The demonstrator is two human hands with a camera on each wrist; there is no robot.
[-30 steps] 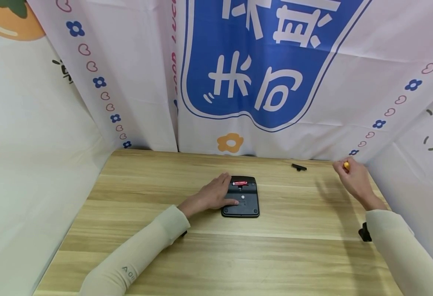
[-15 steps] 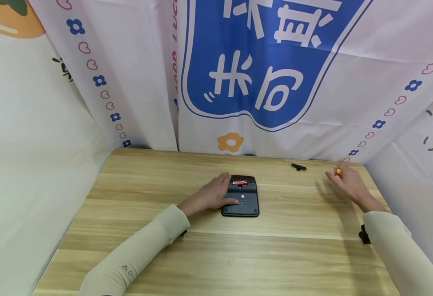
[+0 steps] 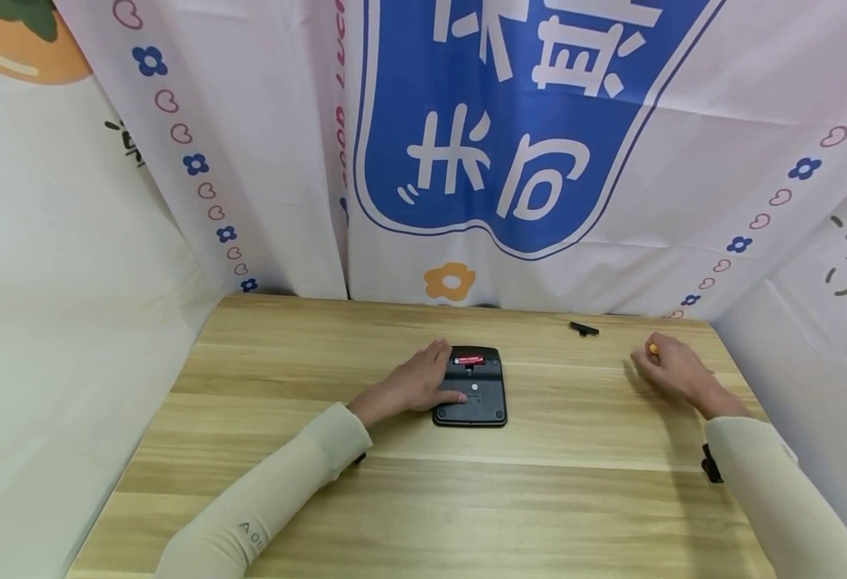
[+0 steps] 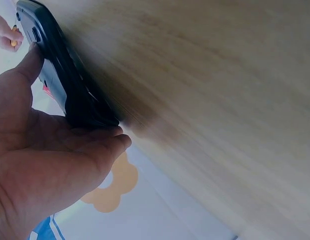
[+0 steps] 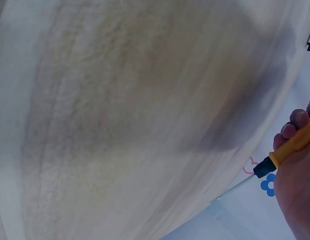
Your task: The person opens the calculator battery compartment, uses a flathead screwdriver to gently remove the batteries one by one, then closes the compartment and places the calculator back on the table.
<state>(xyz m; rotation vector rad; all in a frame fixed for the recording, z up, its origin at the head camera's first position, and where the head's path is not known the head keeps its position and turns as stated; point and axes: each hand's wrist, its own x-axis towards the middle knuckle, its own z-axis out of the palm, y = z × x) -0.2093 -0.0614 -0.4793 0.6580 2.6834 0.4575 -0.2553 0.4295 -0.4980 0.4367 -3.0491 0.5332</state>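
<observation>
A black calculator (image 3: 487, 412) lies face down on the wooden table, its battery bay uncovered. One red battery (image 3: 469, 361) sits in that bay. My left hand (image 3: 414, 378) holds the calculator by its left side, thumb on its back; in the left wrist view the fingers bend along the end of the casing (image 4: 57, 75). Over the table's right side, my right hand (image 3: 672, 370) grips a screwdriver (image 5: 297, 142) by its yellow handle. Its thin metal shaft shows in the right wrist view, pointing away from the calculator.
A small black cover piece (image 3: 584, 329) lies near the table's back edge, between the calculator and my right hand. White printed cloth (image 3: 285, 201) hangs behind the wooden table (image 3: 423, 515) and along both sides.
My right hand has moved left and nearer to me with the screwdriver, away from the back right corner. The left hand and the calculator have stayed in place.
</observation>
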